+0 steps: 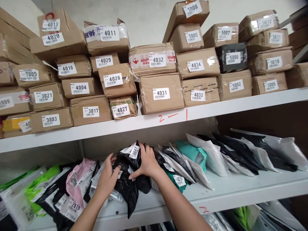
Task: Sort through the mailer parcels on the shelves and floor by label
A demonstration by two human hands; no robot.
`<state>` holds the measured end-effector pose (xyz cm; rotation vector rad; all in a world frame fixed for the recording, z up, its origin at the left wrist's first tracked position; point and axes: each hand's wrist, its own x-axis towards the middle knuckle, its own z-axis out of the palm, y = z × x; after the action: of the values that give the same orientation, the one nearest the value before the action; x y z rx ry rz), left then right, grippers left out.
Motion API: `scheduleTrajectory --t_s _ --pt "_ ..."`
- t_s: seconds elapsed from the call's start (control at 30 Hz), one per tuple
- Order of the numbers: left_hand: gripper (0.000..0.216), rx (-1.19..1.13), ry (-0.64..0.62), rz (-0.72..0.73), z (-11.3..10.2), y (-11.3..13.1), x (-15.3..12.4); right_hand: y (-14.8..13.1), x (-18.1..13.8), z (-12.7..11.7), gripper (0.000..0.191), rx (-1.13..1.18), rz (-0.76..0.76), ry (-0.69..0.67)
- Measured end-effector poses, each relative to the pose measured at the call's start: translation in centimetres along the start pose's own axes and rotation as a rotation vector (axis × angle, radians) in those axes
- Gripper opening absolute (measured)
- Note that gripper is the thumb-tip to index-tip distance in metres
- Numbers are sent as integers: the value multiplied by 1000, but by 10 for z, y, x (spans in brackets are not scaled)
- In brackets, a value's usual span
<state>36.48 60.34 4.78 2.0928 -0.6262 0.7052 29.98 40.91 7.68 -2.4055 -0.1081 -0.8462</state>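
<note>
We face a white lower shelf (240, 189) lined with poly mailers. Mid-row sits a black poly parcel (130, 183), likely soft, light and slippery. Our left hand (108, 178) and right hand (146, 163), slightly apart, press open-fingered on it; gripping its bulk seems safest.

Two bare forearms, no sleeves, hands (125, 171) without gloves

The black bag (128, 179) under both hands at lower centre is thin, glossy, crinkled plastic with a white paper label. The mailers (216, 157) to its right are smooth plastic film. The boxes (161, 93) above are matt brown cardboard under shiny clear tape. The shelf (240, 189) looks painted white, smooth and matt.
</note>
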Motion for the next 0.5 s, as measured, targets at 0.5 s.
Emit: scheduleTrajectory --t_s 0.5 --pt "60 731 -72 108 4 38 10 11 -32 9 91 -33 -117 239"
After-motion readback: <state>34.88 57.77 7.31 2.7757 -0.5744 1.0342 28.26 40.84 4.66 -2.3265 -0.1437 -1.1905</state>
